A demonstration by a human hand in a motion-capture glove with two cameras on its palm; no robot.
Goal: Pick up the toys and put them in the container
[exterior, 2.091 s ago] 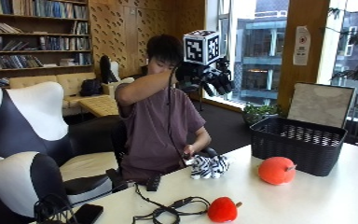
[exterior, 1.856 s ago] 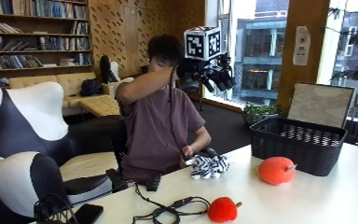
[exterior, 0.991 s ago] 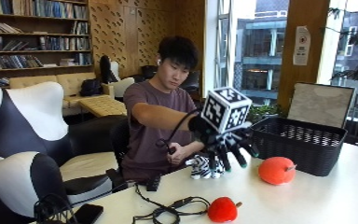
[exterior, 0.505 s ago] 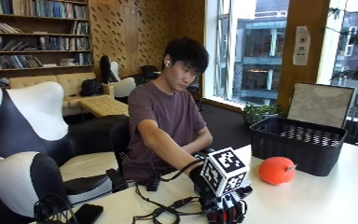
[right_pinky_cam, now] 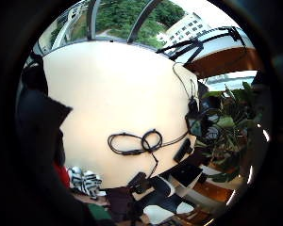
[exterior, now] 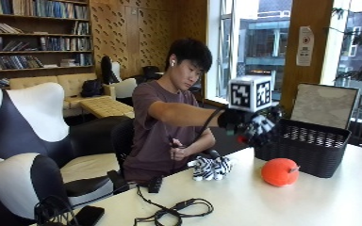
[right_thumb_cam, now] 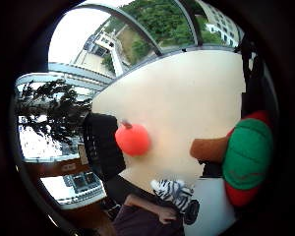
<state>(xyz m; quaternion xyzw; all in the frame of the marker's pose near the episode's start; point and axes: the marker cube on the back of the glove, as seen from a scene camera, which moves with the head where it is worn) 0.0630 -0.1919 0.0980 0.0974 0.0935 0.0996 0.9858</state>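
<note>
My gloved right hand [exterior: 256, 126] hangs in the air just left of the black mesh basket [exterior: 306, 146], about level with its rim. Its fingers curl around a red plush toy with a green top [right_thumb_cam: 246, 157]; only a bit of red [exterior: 241, 139] shows under the glove in the outside view. On the table in front of the basket lies an orange round toy [exterior: 279, 172] [right_thumb_cam: 132, 139]. A zebra plush [exterior: 209, 167] [right_thumb_cam: 174, 191] [right_pinky_cam: 85, 181] lies near the table's edge, close to the person's bare left hand [exterior: 178, 153].
A black cable loop [exterior: 175, 212] [right_pinky_cam: 141, 141] lies on the table's near left part. The basket [right_thumb_cam: 102, 145] has a raised lid or board behind it [exterior: 322, 106]. A black-and-white chair [exterior: 24, 155] stands left of the table. Bare tabletop [exterior: 332, 202] spreads in front of the basket.
The gloved hand came down from beside the person's head to the red toy at the table's front, took hold of it, and has lifted it up toward the basket.
</note>
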